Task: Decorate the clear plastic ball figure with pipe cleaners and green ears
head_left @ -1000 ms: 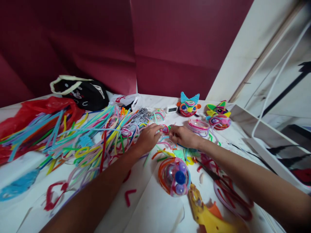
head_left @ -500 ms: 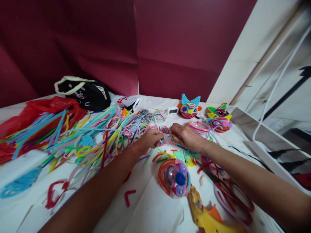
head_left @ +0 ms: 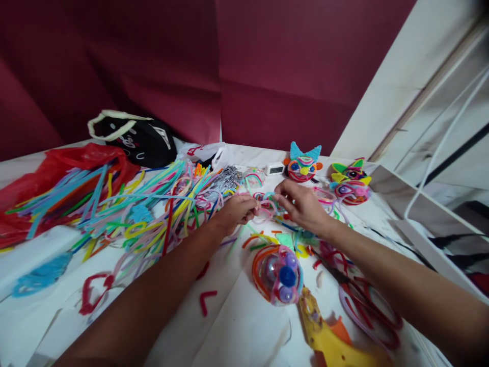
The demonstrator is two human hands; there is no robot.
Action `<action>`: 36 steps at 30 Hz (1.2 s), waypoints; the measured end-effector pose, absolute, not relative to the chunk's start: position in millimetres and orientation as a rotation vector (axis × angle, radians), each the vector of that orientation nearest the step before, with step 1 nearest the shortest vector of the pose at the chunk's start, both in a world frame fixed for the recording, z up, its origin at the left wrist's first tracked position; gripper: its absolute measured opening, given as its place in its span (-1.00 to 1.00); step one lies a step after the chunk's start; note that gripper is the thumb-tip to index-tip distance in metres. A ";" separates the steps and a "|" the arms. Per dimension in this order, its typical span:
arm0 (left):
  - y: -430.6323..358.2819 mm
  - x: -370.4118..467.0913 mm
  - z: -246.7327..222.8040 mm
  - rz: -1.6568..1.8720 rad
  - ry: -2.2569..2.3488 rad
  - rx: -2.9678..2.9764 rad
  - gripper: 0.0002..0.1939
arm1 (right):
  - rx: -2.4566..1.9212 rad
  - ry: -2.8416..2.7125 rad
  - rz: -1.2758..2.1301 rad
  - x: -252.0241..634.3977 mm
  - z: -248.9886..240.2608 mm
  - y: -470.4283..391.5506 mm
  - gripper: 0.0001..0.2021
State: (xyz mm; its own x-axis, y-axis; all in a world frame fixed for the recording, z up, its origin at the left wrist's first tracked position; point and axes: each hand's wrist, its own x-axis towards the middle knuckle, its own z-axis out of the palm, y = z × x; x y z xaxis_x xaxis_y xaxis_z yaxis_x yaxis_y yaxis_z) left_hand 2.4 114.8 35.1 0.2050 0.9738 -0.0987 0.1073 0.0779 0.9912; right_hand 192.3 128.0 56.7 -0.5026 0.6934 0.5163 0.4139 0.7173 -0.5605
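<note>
My left hand [head_left: 240, 209] is closed, its thumb and fingertips pinching the left side of a small looped pipe cleaner piece [head_left: 265, 208] in pink and pale blue. My right hand [head_left: 298, 204] is curled at the other side, with thumb and forefinger at the pale blue part; the exact grip there is too small to make out. Just below my hands lie short pipe cleaner offcuts [head_left: 260, 239]. Closer to me sits a round ornament [head_left: 277, 275] with a clear ball, pink and orange trim, purple beads and a blue pom-pom-like centre.
A big heap of coloured pipe cleaners [head_left: 153, 219] spreads leftward to a red plastic bag [head_left: 76, 153]. Scissors [head_left: 355, 288] and a yellow glue gun [head_left: 332, 341] lie at front right. Finished-looking face ornaments [head_left: 303, 165] and a small digital clock [head_left: 274, 168] stand behind.
My hands have moved slightly apart, the right one shifting rightward and its fingers lifting a little. The pink and pale blue loop shows more plainly between them. The whole view has shifted slightly.
</note>
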 end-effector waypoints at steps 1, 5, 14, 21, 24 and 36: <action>114.0 3.2 35.2 0.946 1.165 1.326 -0.82 | -0.855 -2.062 0.541 192.1 55.9 130.2 -0.87; 112.2 4.3 32.4 0.995 1.202 1.430 -0.86 | -0.889 -1.685 0.735 199.1 62.3 147.3 -0.74; 118.0 -3.6 24.6 1.204 1.404 1.640 -0.82 | -0.947 -1.343 0.941 226.9 79.5 146.2 -0.69; 99.3 10.9 45.4 1.137 1.248 1.620 -0.74 | -0.873 -1.408 1.189 204.1 69.5 116.3 -0.59; 88.9 17.3 53.3 1.003 1.132 1.569 -0.63 | -0.850 -1.441 1.234 200.1 72.0 108.8 -0.62; 78.2 20.9 66.5 1.185 1.069 1.490 -0.81 | -0.865 -1.527 1.269 210.2 73.7 91.4 -0.60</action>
